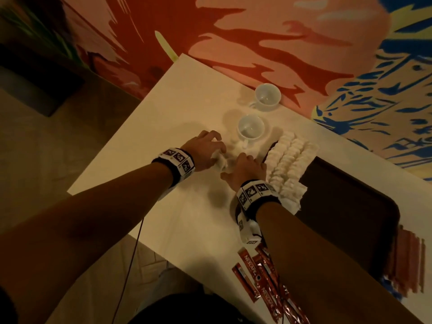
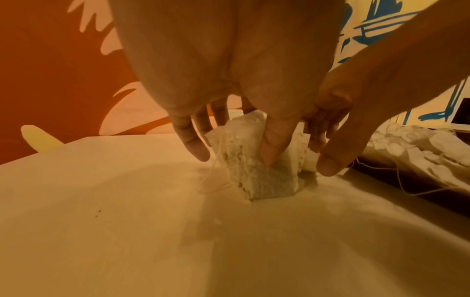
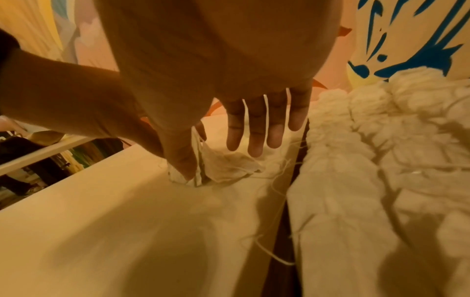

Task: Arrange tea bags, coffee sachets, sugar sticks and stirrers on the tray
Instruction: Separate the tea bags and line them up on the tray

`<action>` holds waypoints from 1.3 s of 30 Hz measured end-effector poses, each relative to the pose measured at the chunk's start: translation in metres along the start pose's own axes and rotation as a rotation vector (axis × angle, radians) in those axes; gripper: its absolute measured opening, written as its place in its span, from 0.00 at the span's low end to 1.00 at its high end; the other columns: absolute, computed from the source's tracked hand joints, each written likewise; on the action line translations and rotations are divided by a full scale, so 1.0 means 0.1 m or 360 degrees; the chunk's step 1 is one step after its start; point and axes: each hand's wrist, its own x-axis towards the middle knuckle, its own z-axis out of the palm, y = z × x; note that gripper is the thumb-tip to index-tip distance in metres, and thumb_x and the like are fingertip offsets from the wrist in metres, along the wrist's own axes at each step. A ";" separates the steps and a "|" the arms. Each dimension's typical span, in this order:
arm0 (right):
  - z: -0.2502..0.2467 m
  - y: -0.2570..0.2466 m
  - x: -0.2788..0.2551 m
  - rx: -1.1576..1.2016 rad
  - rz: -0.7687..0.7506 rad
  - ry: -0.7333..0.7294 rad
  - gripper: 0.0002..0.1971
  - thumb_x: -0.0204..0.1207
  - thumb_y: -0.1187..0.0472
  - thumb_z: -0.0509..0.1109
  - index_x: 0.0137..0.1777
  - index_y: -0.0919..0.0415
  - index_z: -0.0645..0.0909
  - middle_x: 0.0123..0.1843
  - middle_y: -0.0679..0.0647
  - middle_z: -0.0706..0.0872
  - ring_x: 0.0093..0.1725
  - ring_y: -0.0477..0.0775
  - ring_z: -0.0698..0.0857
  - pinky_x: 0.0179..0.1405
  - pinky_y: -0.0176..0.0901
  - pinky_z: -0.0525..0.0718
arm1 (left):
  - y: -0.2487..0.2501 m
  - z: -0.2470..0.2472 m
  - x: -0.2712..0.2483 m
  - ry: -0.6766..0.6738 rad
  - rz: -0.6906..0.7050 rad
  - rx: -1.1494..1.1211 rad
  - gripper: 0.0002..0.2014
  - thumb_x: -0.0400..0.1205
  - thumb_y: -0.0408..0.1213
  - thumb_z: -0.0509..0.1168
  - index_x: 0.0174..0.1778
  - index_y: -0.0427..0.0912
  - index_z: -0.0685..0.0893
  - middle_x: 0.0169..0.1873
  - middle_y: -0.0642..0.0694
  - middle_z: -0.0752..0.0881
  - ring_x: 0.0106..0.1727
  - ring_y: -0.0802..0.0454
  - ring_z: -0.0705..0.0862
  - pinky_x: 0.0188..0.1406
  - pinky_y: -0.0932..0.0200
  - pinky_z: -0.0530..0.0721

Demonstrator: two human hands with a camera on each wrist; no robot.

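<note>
Tea bags (image 1: 221, 163), a small loose stack, stand on edge on the white table (image 1: 140, 146), just left of the dark tray (image 1: 350, 202). Left hand (image 1: 205, 150) grips the stack, thumb (image 2: 274, 144) pressed on the near face, fingers (image 2: 195, 144) curled round the far side. Right hand (image 1: 245, 169) sits close beside it; its thumb (image 3: 182, 158) presses the stack's edge, the other fingers (image 3: 254, 138) straight and spread above the table, gripping nothing that shows. Loose strings (image 3: 274, 255) trail from the bags over the tray rim.

Rows of tea bags (image 1: 289, 164) already lie along the tray's left end, packed side by side. Coffee sachets (image 1: 264, 277), red, lie scattered on the table near the person's right forearm. Thin reddish sticks (image 1: 411, 260) lie beyond the tray's right edge; sugar or stirrers, cannot tell. Two white cups (image 1: 251, 127) stand on the table past the hands.
</note>
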 end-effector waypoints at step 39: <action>-1.15 1.42 -2.13 0.2371 -0.0225 -0.0598 0.28 0.82 0.35 0.59 0.74 0.48 0.80 0.70 0.57 0.88 0.70 0.63 0.85 0.72 0.68 0.79 | 2.32 -1.06 -1.36 -0.0054 0.0326 -0.1272 0.10 0.83 0.38 0.72 0.53 0.34 0.87 0.46 0.34 0.89 0.41 0.52 0.85 0.41 0.57 0.82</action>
